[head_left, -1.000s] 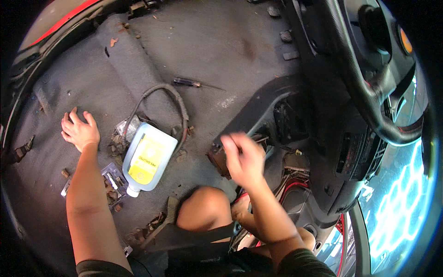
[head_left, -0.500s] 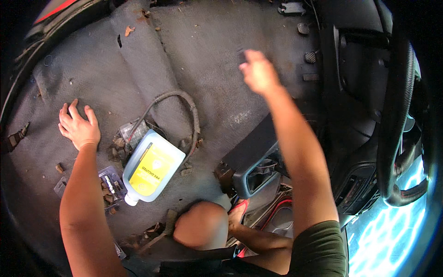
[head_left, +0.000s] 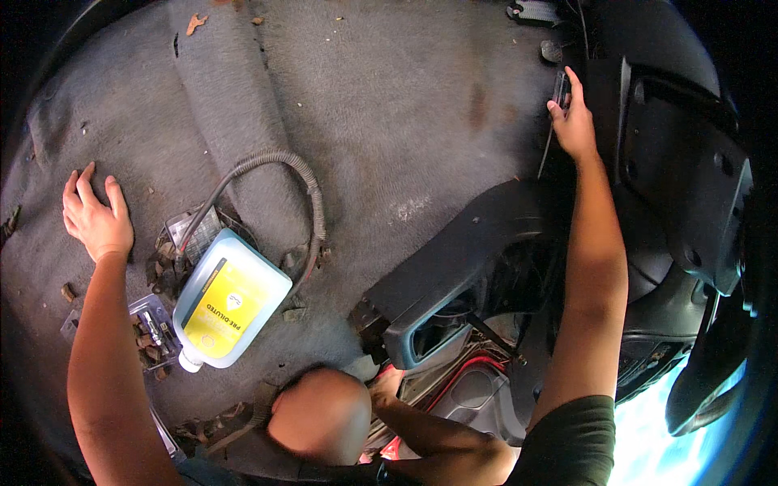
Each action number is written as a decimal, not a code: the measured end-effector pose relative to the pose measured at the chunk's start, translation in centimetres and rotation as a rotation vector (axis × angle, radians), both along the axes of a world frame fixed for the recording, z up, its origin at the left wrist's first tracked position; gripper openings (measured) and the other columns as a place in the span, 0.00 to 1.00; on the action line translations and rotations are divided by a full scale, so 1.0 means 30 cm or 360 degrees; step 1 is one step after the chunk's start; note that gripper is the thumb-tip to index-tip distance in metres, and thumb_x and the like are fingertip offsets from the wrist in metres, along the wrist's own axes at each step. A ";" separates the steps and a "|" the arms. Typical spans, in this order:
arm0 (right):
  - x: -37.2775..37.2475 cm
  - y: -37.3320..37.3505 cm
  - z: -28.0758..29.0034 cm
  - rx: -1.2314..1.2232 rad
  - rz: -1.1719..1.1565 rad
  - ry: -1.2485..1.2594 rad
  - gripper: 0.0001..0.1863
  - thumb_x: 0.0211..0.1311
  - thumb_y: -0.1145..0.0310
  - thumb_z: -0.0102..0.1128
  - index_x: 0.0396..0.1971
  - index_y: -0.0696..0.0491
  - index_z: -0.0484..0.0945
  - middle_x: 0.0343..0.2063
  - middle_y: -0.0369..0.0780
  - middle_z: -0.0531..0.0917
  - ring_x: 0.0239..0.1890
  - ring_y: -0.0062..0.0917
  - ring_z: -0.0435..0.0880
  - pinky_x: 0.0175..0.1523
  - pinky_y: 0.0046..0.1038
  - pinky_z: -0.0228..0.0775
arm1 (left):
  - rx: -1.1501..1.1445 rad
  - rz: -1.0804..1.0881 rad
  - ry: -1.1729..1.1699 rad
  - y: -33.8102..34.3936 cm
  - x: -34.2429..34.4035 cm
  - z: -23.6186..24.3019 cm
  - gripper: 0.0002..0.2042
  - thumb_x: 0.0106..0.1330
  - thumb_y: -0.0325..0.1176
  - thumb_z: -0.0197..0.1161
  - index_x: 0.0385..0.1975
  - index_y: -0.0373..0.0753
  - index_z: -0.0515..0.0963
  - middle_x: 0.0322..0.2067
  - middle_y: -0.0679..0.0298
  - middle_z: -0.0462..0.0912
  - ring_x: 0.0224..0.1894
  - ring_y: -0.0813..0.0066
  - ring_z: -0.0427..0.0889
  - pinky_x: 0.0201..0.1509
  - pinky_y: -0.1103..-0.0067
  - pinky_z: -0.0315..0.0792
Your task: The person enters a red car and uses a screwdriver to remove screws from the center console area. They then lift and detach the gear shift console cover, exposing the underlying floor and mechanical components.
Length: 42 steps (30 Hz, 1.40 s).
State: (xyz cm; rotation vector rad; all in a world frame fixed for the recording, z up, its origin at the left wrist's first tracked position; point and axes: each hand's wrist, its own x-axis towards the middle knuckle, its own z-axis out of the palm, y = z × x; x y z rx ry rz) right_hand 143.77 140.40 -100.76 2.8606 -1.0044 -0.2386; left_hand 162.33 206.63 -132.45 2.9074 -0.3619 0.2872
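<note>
1. One left hand rests spread on the grey floor covering, fingers parted, grasping nothing.
2. Between the hands, a pale bottle with a yellow label lies beside a looped, ribbed hose.
3. At right, a screwdriver sits between thumb and fingers, its shaft angling back toward the wearer.
4. The right hand closes around its handle, near a pedal.

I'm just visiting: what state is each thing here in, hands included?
Left hand: fingers spread, resting on the floor covering
Right hand: closed around a screwdriver
Screwdriver: held by its handle
Bottle: lying flat, label up, white cap on
Corrugated hose: bent in an arch
Floor covering: stained, littered
</note>
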 end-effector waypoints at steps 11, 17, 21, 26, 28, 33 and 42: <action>-0.012 -0.029 0.005 0.0132 -0.0181 0.0024 0.44 0.64 0.77 0.66 0.75 0.34 0.55 0.39 0.52 0.85 0.48 0.49 0.86 0.54 0.44 0.75 | 0.0003 -0.0030 -0.0010 -0.010 -0.007 0.011 0.22 0.73 0.50 0.56 0.64 0.53 0.73 0.67 0.60 0.68 0.72 0.58 0.65 0.75 0.55 0.54; -0.049 -0.046 -0.002 0.0125 -0.0106 0.0004 0.44 0.63 0.78 0.66 0.74 0.34 0.55 0.49 0.60 0.83 0.56 0.57 0.81 0.58 0.48 0.74 | 0.0023 -0.0015 -0.0008 -0.018 -0.010 0.020 0.22 0.74 0.50 0.55 0.64 0.52 0.73 0.68 0.59 0.68 0.72 0.57 0.65 0.75 0.55 0.54; -0.034 -0.030 0.000 0.0134 -0.0101 0.0014 0.43 0.64 0.78 0.65 0.74 0.34 0.55 0.48 0.61 0.83 0.55 0.60 0.80 0.57 0.49 0.74 | 0.0055 0.0008 0.0000 -0.010 -0.006 0.017 0.22 0.74 0.50 0.55 0.65 0.52 0.73 0.68 0.59 0.68 0.72 0.57 0.65 0.75 0.55 0.54; -0.043 -0.036 -0.001 0.0139 -0.0121 0.0001 0.43 0.64 0.77 0.65 0.74 0.34 0.55 0.48 0.62 0.82 0.56 0.61 0.80 0.58 0.49 0.73 | 0.0058 0.0009 0.0015 -0.014 -0.010 0.022 0.22 0.74 0.50 0.55 0.65 0.52 0.72 0.68 0.60 0.68 0.72 0.57 0.65 0.75 0.56 0.54; -0.039 -0.039 -0.002 0.0125 -0.0110 0.0001 0.43 0.64 0.77 0.65 0.74 0.34 0.55 0.48 0.62 0.82 0.56 0.61 0.80 0.58 0.49 0.73 | 0.0071 0.0032 0.0027 -0.015 -0.010 0.024 0.22 0.74 0.50 0.55 0.65 0.52 0.72 0.68 0.60 0.68 0.72 0.57 0.65 0.75 0.56 0.54; -0.052 -0.049 -0.007 0.0055 -0.0096 0.0000 0.43 0.64 0.78 0.65 0.74 0.35 0.56 0.36 0.49 0.77 0.42 0.43 0.80 0.51 0.40 0.73 | 0.0052 0.0006 0.0026 -0.015 -0.009 0.023 0.22 0.74 0.50 0.55 0.65 0.51 0.72 0.68 0.60 0.68 0.72 0.57 0.65 0.75 0.56 0.54; -0.050 -0.045 -0.018 0.0029 -0.0026 -0.0038 0.43 0.65 0.79 0.65 0.74 0.35 0.56 0.33 0.48 0.79 0.43 0.42 0.85 0.52 0.40 0.73 | 0.0040 -0.0016 0.0019 -0.015 -0.007 0.026 0.22 0.74 0.50 0.55 0.65 0.51 0.72 0.68 0.58 0.68 0.72 0.57 0.64 0.75 0.55 0.54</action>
